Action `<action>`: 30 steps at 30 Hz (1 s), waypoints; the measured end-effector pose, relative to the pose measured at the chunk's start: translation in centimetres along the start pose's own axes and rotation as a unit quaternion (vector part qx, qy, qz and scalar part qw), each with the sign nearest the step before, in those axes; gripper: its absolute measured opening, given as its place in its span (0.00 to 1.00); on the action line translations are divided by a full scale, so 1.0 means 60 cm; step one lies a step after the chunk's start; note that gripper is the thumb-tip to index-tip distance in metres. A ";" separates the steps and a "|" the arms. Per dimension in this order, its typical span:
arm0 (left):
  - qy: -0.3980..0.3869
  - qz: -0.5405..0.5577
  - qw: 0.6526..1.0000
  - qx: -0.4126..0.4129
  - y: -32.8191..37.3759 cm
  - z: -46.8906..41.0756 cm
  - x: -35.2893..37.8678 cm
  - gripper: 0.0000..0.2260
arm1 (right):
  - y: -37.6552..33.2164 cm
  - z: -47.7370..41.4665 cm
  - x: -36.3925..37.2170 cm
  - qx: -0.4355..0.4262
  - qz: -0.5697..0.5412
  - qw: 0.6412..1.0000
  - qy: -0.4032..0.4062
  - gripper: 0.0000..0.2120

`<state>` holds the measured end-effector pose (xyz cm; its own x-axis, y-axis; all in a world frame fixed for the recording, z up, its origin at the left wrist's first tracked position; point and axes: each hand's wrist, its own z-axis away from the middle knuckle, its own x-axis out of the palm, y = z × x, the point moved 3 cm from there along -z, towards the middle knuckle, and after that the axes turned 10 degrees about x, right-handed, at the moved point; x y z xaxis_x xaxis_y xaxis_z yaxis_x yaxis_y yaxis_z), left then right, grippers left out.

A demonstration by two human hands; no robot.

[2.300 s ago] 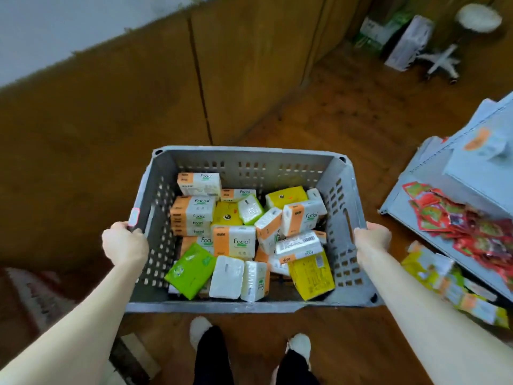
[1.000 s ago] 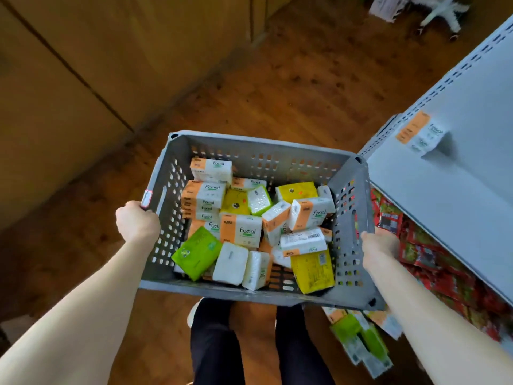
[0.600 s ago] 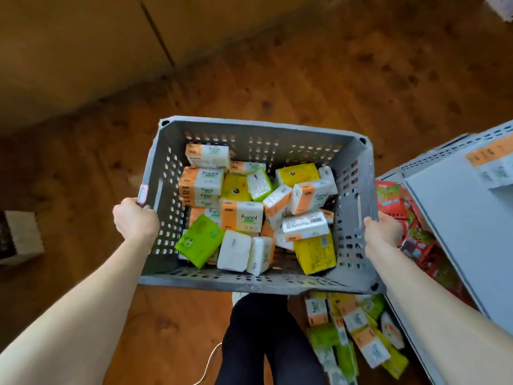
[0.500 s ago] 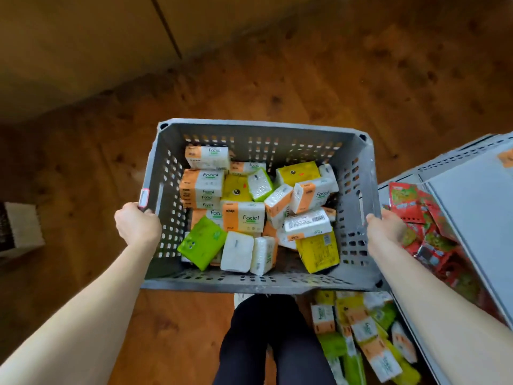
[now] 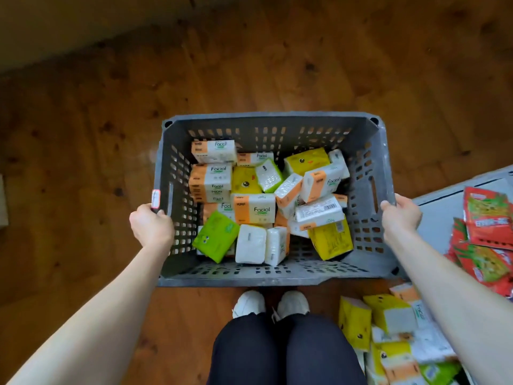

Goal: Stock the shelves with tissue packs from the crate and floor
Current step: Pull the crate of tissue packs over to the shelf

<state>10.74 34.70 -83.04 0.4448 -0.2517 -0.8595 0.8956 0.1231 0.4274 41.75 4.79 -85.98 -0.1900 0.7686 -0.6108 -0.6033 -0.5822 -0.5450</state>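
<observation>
Firmly my left hand point(image 5: 151, 226) and right hand point(image 5: 401, 218) grip the crate point(image 5: 266, 126) by its short sides; the shelf point(image 5: 441, 207) lies just right.

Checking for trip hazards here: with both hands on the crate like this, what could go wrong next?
1. Loose tissue packs lie on the floor right of the shoes; a step that way could slip.
2. The left hand and right hand both grip the crate, so neither can break a fall.
3. Its right side is near the shelf of red packets; a swing might knock them.
</observation>
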 end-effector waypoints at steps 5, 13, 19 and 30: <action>-0.003 0.015 1.000 -0.025 -0.029 0.001 0.055 0.15 | 0.013 -0.042 0.026 -0.027 0.027 0.999 0.001 0.11; -0.013 0.011 0.999 -0.027 -0.055 0.020 0.079 0.15 | 0.012 -0.058 0.030 -0.049 0.034 0.998 0.009 0.13; -0.080 -0.015 0.997 0.010 -0.062 0.035 0.072 0.17 | 0.024 -0.008 0.015 -0.029 -0.006 0.999 0.026 0.21; -0.198 -0.039 0.979 -0.014 -0.110 0.090 0.046 0.19 | 0.192 0.221 0.017 0.346 -0.218 0.910 -0.074 0.19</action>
<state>6.03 27.99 -86.71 0.3448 -0.6125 -0.7113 0.9291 0.1143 0.3518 24.30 2.40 -85.27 0.1130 0.9433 -0.3122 -0.9795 0.0531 -0.1942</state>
